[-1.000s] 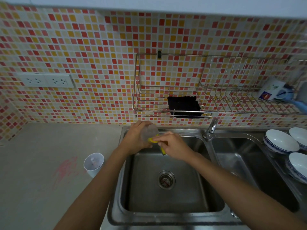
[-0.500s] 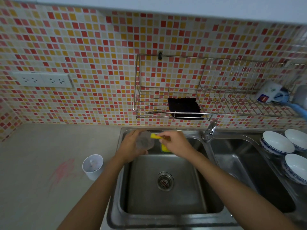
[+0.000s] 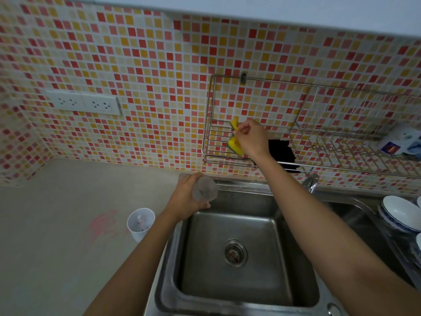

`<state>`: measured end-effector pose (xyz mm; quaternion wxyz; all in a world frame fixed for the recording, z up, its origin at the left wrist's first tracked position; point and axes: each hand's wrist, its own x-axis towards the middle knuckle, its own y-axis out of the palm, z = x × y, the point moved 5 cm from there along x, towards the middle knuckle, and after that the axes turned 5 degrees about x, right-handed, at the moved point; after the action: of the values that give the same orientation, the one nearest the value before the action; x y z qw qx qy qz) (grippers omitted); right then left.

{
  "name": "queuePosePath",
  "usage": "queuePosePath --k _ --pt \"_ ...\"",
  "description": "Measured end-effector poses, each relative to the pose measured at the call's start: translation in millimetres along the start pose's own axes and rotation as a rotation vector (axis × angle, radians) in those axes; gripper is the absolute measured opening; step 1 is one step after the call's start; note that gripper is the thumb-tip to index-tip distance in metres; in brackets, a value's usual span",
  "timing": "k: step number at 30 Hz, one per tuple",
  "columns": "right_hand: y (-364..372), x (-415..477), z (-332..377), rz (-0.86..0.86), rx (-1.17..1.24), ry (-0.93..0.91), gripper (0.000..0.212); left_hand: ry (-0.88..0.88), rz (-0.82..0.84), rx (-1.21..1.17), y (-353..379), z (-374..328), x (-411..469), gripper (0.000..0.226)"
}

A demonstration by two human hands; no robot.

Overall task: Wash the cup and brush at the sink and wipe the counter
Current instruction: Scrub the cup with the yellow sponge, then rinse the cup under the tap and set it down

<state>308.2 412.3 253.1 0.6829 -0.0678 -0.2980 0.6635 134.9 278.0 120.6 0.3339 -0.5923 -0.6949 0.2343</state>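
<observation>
My left hand (image 3: pixel 186 199) grips a clear plastic cup (image 3: pixel 204 188) over the back left corner of the left sink basin (image 3: pixel 241 258). My right hand (image 3: pixel 251 139) is raised to the wire wall rack (image 3: pixel 218 153) and pinches a yellow sponge with a green side (image 3: pixel 234 142) at the rack's left end. A white cup (image 3: pixel 140 224) stands on the counter left of the sink, with a brush-like thing inside that I cannot make out. A pink smear (image 3: pixel 102 224) marks the counter beside it.
A black cloth (image 3: pixel 281 152) hangs in the rack next to my right hand. The tap (image 3: pixel 309 182) stands between the two basins. White bowls with blue rims (image 3: pixel 398 215) sit at the right. Sockets (image 3: pixel 84 103) are on the tiled wall.
My right hand has lifted the sponge from the cup up to the wire rack. My left hand keeps the cup over the sink's back edge.
</observation>
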Motion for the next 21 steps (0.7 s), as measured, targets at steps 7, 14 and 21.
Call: queuePosePath --k 7,14,21 --pt "32.7 8.2 -21.6 0.113 -0.305 0.052 0.010 0.014 0.011 -0.024 3.9 3.1 1.3 0.087" --pt "34.2 3.5 -23.6 0.172 -0.364 0.048 0.039 0.009 0.022 -0.012 7.7 5.7 0.9 0.085" --pt "14.9 -37.1 -2.6 -0.028 -0.218 -0.310 0.024 -0.087 0.034 -0.113 22.8 9.6 3.3 0.084"
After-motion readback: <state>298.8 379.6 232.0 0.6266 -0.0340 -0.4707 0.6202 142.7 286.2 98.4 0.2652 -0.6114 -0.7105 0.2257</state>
